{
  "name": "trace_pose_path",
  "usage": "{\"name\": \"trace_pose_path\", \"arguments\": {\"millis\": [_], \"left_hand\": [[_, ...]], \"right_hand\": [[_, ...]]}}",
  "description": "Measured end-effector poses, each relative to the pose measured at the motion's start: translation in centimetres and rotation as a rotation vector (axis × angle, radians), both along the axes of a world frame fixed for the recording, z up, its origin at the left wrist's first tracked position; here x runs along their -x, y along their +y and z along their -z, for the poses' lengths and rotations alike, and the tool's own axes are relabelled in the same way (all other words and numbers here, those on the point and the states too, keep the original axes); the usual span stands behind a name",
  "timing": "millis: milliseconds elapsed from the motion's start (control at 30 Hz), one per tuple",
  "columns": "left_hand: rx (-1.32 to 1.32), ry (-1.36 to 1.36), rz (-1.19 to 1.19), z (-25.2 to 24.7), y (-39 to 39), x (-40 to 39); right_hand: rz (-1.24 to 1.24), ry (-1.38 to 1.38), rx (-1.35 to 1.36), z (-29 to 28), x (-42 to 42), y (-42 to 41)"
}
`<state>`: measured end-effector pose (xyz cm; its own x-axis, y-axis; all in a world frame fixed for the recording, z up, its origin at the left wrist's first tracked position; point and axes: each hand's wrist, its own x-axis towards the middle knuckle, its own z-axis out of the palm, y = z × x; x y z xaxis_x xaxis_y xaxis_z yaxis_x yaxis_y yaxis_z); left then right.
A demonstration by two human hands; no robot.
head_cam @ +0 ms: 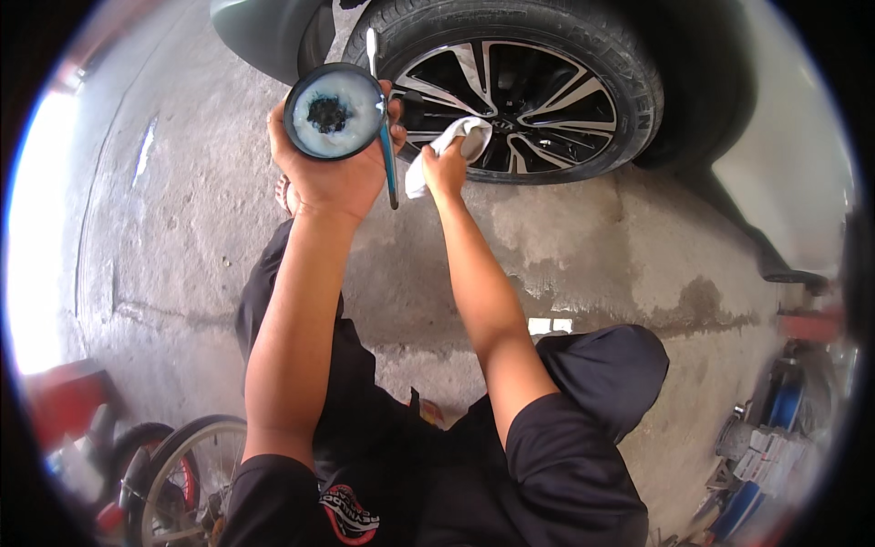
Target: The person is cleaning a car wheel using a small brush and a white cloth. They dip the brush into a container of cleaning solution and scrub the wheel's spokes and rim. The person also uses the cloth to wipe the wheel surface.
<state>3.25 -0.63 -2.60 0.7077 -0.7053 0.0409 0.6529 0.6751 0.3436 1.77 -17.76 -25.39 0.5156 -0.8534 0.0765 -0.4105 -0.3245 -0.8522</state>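
Observation:
My left hand (335, 174) holds up a round black-rimmed container (335, 111) with whitish, bluish paste around a dark middle. A slim brush or similar tool with a blue handle (389, 167) and a pale upper end is held upright between the fingers of that same hand, beside the container. My right hand (446, 167) grips a white cloth (478, 133) against the spokes near the hub of a black and silver Kia alloy wheel (509, 109). The black rubber tire (639, 130) surrounds the wheel. Part of the cloth hangs down left of my right hand.
The car body (793, 157) reaches along the right. Damp patches mark the concrete floor (581, 239). Bicycle wheels (184, 478) and a red object (68, 403) stand at the lower left; assorted items, among them a grey cylindrical part (737, 437), lie at the lower right.

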Motion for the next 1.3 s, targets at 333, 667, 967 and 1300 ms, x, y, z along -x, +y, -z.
{"name": "trace_pose_path", "arguments": {"millis": [333, 667, 967, 1300], "left_hand": [[-0.004, -0.076, 0.029, 0.5, 0.9, -0.3], [0.021, -0.016, 0.001, 0.3, 0.7, -0.5], [0.023, -0.061, 0.008, 0.3, 0.8, -0.1], [0.047, -0.018, 0.009, 0.1, 0.8, -0.3]], "right_hand": [[-0.264, -1.188, -1.406, -1.8, 2.7, -4.3], [0.269, -0.683, -0.681, 4.5, 2.2, -1.7], [0.158, 0.253, 0.488, 1.2, 2.5, -2.8], [-0.048, -0.193, 0.327, 2.1, 3.8, 2.5]]}}
